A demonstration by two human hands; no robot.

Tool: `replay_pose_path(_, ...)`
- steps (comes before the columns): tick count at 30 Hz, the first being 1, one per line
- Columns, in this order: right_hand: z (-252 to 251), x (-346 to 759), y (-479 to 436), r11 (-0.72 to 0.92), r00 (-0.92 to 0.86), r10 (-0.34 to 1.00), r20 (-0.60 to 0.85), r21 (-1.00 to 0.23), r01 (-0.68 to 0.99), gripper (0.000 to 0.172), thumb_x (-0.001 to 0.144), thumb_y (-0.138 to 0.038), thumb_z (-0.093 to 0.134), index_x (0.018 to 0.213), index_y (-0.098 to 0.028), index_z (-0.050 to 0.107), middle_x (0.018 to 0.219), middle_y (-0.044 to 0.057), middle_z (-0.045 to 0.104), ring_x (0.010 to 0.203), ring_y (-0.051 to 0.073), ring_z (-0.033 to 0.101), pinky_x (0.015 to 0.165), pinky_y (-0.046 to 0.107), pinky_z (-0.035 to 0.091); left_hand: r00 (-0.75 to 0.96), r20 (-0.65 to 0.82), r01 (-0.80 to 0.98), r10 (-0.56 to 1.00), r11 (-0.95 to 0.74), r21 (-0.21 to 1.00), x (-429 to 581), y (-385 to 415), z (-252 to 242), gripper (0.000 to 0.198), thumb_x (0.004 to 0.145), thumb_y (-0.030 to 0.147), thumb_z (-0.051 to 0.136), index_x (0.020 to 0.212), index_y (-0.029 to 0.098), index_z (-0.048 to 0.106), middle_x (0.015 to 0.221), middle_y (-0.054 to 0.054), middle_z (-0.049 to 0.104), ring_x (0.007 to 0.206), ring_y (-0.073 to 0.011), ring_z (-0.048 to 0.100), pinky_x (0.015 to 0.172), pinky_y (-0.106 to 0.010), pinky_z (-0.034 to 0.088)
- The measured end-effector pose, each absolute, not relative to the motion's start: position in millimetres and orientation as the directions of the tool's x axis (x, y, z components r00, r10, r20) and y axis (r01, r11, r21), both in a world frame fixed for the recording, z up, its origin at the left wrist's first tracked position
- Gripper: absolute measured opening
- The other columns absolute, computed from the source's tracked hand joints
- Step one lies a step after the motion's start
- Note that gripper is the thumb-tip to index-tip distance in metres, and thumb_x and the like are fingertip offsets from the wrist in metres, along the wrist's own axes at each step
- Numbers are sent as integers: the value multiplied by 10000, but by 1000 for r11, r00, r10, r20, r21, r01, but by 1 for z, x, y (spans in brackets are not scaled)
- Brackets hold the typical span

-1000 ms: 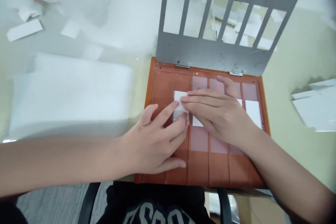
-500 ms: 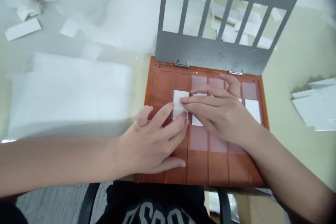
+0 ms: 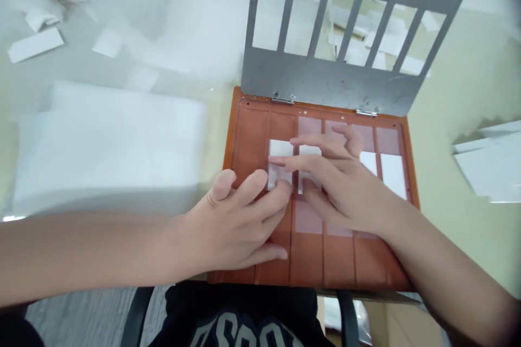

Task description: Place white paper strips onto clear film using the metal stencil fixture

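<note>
White card pieces are the thing here: one [image 3: 280,147] sits in the second channel from the left of an orange ribbed tray [image 3: 234,173], and another [image 3: 310,150] sits in the third. Two more show further right, in the fifth and sixth channels. They look thin, light and fairly stiff, so they'd probably slide easily and crease if bent. Edges or flat fingertip pressure seem the best way to handle them.

The right hand [image 3: 342,190] reaches across, its index fingertip [image 3: 273,160] on the first piece and its other fingers spread over the second. The left hand [image 3: 232,222] rests on the tray, with its fingertips [image 3: 285,187] at the first piece's lower edge. Neither hand is clenched, but you can't really tell if either is pinching a piece.

Above the tray, a grey metal plate [image 3: 325,84] with six windows stands hinged open. A big white sheet stack [image 3: 109,157] lies to the left, with loose white strips [image 3: 36,45] beyond it, and a white pile [image 3: 488,165] lies to the right.
</note>
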State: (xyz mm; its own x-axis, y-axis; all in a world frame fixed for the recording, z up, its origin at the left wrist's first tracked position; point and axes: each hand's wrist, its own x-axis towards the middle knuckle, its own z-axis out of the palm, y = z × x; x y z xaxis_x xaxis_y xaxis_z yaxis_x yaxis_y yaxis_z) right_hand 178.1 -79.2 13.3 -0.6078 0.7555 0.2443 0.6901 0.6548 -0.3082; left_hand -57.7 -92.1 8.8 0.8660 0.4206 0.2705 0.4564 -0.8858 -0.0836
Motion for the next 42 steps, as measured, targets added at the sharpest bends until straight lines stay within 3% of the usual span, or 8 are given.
replay_pose_path(3,13,177,-82,643,-617,764,187,-283,711,450,899,-60,415,1304,-222,524,1091,69,769,1332,311,535,1107,662,217,871,253,456,421,-885,-98,-58,-92,8,594,970,615,426,1204,148,709,1272,-62,644,1047,-271,454,811,-410,296)
replay_pose_path(9,16,184,-81,670,-671,732,118,-302,678,518,870,12,391,1306,-240,513,1083,37,778,1367,297,511,1133,663,150,870,259,456,420,-885,-96,-58,-92,8,633,926,648,483,1215,130,705,1208,-88,631,1029,-273,414,806,-409,278)
replay_pose_path(15,19,194,-80,642,-640,759,120,-306,703,481,904,-22,374,1284,-263,544,943,23,768,1372,300,515,1102,672,178,872,239,461,428,-882,-101,-57,-93,11,699,896,681,524,1239,94,684,1102,-86,623,975,-269,393,754,-415,274)
replay_pose_path(19,22,199,-85,639,-625,766,151,-289,713,485,888,-11,379,1212,-295,603,903,13,769,1381,290,512,1123,679,121,874,239,459,424,-881,-115,-56,-92,12,713,884,689,545,1238,85,676,1049,-84,616,968,-272,397,745,-418,272)
replay_pose_path(28,17,199,-85,609,-566,793,225,-302,734,459,902,-28,402,1216,-292,606,897,-6,786,1345,288,545,1110,660,152,859,251,476,447,-877,-66,-56,-89,9,602,939,628,490,1223,128,669,1010,-98,633,954,-284,455,756,-434,261)
replay_pose_path(31,11,200,-82,577,-494,810,316,-280,767,410,904,-62,457,1192,-296,631,914,-12,791,1312,282,568,1115,614,159,845,280,477,456,-879,-11,-57,-81,8,488,966,572,471,1168,184,687,1066,-109,643,959,-290,483,749,-425,258)
replay_pose_path(35,7,202,-79,539,-419,817,397,-262,801,245,941,-155,530,1076,-299,673,1064,-25,789,1275,280,585,1123,576,136,836,314,473,449,-881,0,-52,-68,11,287,985,439,507,1087,253,701,1293,-100,621,1138,-327,498,828,-445,285)
replay_pose_path(42,11,206,-79,494,-364,850,382,-332,804,190,974,-204,529,1067,-297,667,997,-20,794,1272,268,587,1089,561,135,715,115,691,690,-722,35,-35,-54,13,613,972,545,465,1413,123,523,1453,-237,507,1251,-411,454,951,-581,298)
